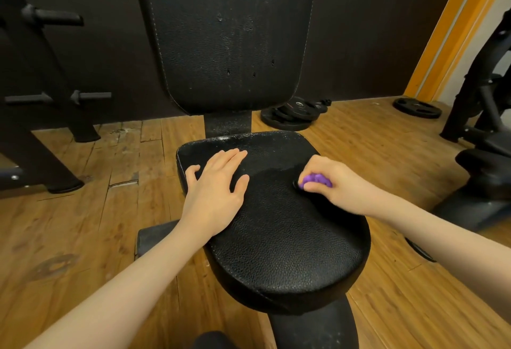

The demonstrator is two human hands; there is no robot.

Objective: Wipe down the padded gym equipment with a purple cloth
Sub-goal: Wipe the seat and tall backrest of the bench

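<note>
Right hand (pixel 336 182) clutching purple cloth (pixel 315 179)

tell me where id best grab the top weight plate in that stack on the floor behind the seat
Probably by its raised far edge. The top weight plate lies tilted on the stack, its far-right side lifted off the plates below, so fingers could hook under the rim there, coming from the right where the wooden floor is bare. Its grip holes look usable too, but they are too small to judge here.

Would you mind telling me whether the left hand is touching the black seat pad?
Touching. The head view shows the left hand lying flat, fingers spread, on the seat pad, with no gap visible beneath the palm.
</note>
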